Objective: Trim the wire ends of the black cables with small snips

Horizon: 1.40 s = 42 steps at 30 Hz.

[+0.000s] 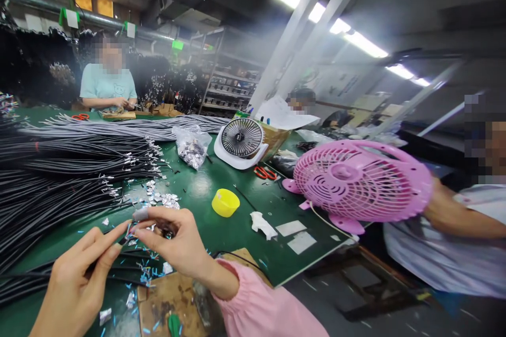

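Note:
Near the front left of the green table, my left hand [81, 276] pinches the end of a black cable [125, 238] between thumb and forefinger. My right hand [179, 239], with grey tape around a fingertip, meets it there and pinches the thin coloured wires at that end. The fingertips cover most of the wires. Under both hands lie more black cables [35, 279], blue wire scraps [146, 274] and bits of foil. A stained wooden board [158, 300] lies below my right wrist, with a green-handled tool [174, 325] on it, only partly visible.
Bundles of black cables [71, 189] and grey cables [150, 126] fill the left side. Beyond my hands stand a yellow tape roll [225, 202], a bag of small parts [192, 147], a white fan [241, 139] and orange-handled scissors [264, 172]. A pink fan [356, 181] stands right, touched by a person's arm.

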Available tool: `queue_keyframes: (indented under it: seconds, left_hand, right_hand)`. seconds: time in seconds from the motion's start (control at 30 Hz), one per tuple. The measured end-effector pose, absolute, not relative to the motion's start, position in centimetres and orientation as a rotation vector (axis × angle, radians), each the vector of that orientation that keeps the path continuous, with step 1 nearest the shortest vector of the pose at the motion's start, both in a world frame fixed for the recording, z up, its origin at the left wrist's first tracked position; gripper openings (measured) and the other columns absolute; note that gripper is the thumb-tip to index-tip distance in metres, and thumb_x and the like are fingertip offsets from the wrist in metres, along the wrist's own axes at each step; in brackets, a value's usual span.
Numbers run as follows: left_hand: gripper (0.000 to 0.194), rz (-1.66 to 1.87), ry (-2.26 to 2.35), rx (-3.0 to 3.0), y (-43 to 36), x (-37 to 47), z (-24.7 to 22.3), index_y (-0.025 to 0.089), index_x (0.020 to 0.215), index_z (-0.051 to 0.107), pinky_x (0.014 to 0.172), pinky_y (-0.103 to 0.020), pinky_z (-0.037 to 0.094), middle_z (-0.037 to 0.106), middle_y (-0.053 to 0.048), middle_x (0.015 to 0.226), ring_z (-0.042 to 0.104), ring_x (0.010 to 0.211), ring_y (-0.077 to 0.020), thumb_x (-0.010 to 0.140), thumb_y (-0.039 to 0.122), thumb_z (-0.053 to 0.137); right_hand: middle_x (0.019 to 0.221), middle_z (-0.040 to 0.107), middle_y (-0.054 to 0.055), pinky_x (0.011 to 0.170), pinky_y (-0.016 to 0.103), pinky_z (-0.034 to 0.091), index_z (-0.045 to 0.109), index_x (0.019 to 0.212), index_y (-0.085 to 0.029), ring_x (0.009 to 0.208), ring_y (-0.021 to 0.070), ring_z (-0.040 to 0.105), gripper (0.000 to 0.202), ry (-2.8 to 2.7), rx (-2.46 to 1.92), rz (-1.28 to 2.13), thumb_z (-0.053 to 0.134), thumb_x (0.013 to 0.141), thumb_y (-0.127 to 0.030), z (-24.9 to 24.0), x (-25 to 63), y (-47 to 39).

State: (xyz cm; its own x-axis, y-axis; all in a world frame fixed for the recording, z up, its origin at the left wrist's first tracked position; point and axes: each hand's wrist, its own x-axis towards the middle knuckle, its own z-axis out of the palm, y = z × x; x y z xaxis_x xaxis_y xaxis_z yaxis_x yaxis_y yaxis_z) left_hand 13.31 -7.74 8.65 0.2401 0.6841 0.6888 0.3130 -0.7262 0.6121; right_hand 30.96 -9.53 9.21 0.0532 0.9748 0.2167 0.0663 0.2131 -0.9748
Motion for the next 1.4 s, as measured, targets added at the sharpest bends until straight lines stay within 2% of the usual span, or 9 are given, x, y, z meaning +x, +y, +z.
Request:
queue_keyframes:
  seconds: [0.1,0.23,0.47,0.67,0.8,0.93,1.13,1.27,1.4]
  left_hand:
    - [0.028,1.442,0.947,2.17,-7.8,13.1,7.7,0.031,0.107,0.082,0.036,-0.013,0.038,0.048,0.008,0.057,0.048,0.04,-0.0069,0.096,0.042,0.06]
    - [0.028,1.428,0.941,2.198,-7.8,13.1,7.2,0.033,0.114,0.08,0.035,-0.013,0.034,0.048,0.007,0.06,0.046,0.041,-0.0064,0.097,0.04,0.059]
    - [0.028,1.482,0.898,2.239,-8.0,13.5,8.6,0.028,0.099,0.085,0.037,-0.012,0.04,0.051,0.007,0.055,0.049,0.038,-0.006,0.096,0.035,0.058]
    - [0.026,1.499,0.898,2.208,-8.0,13.8,8.8,0.027,0.095,0.085,0.037,-0.012,0.039,0.05,0.008,0.053,0.049,0.037,-0.0056,0.094,0.03,0.059]
    - [0.026,1.48,0.91,2.175,-8.1,13.5,8.4,0.029,0.1,0.084,0.038,-0.013,0.04,0.048,0.008,0.055,0.047,0.039,-0.0063,0.094,0.033,0.059]
    - [0.028,1.346,0.974,2.165,-7.9,13.0,8.2,0.032,0.103,0.084,0.04,-0.015,0.043,0.05,0.007,0.055,0.049,0.041,-0.0081,0.095,0.041,0.059]
    - [0.053,1.274,1.127,2.058,-7.1,13.2,8.7,0.031,0.077,0.084,0.065,-0.026,0.061,0.074,-0.002,0.068,0.072,0.07,-0.0196,0.084,0.076,0.055]
    - [0.044,1.247,1.105,1.917,-7.3,13.3,8.4,0.028,0.099,0.081,0.046,-0.022,0.052,0.063,0.003,0.056,0.062,0.051,-0.0157,0.083,0.064,0.063]
    - [0.032,1.331,1.083,1.919,-7.6,13.6,8.1,0.026,0.104,0.076,0.036,-0.017,0.04,0.051,0.009,0.052,0.049,0.039,-0.0096,0.084,0.047,0.064]
  right_hand:
    - [0.081,0.079,0.005,0.064,0.028,0.055,0.082,0.095,-0.019,0.069,0.0175,0.07,0.023,-1.429,-1.059,0.839,0.076,0.082,-0.037,8.5,31.2,-9.6]
    - [0.072,0.075,0.003,0.054,0.025,0.047,0.08,0.087,-0.019,0.06,0.0145,0.062,0.013,-1.54,-1.0,0.653,0.069,0.085,-0.026,8.3,31.2,-9.7]
    - [0.074,0.072,0.002,0.059,0.025,0.048,0.078,0.089,-0.019,0.059,0.0129,0.057,0.014,-1.625,-1.002,0.565,0.064,0.088,-0.017,8.2,31.1,-9.5]
    - [0.082,0.076,0.005,0.07,0.027,0.054,0.079,0.094,-0.019,0.07,0.0154,0.066,0.022,-1.689,-0.949,0.48,0.058,0.093,-0.019,8.1,31.3,-9.8]
    - [0.081,0.076,0.005,0.066,0.026,0.052,0.08,0.091,-0.018,0.07,0.0158,0.065,0.02,-1.596,-1.024,0.623,0.061,0.086,-0.017,8.4,31.2,-9.6]
    - [0.072,0.069,0.0,0.059,0.023,0.047,0.08,0.089,-0.017,0.062,0.0118,0.057,0.017,-1.407,-1.078,1.058,0.069,0.076,-0.017,9.0,30.7,-8.9]
    - [0.069,0.068,-0.003,0.049,0.02,0.04,0.08,0.107,-0.018,0.054,0.0087,0.051,0.037,-1.239,-1.092,1.339,0.07,0.072,-0.016,9.5,30.5,-8.6]
    - [0.086,0.078,0.004,0.054,0.024,0.047,0.081,0.102,-0.018,0.062,0.013,0.061,0.042,-1.223,-1.037,1.346,0.088,0.064,-0.034,9.4,30.9,-8.6]
    - [0.07,0.075,0.002,0.059,0.028,0.054,0.081,0.087,-0.016,0.063,0.0174,0.067,0.044,-1.145,-1.091,1.248,0.095,0.056,-0.045,9.0,30.9,-8.5]
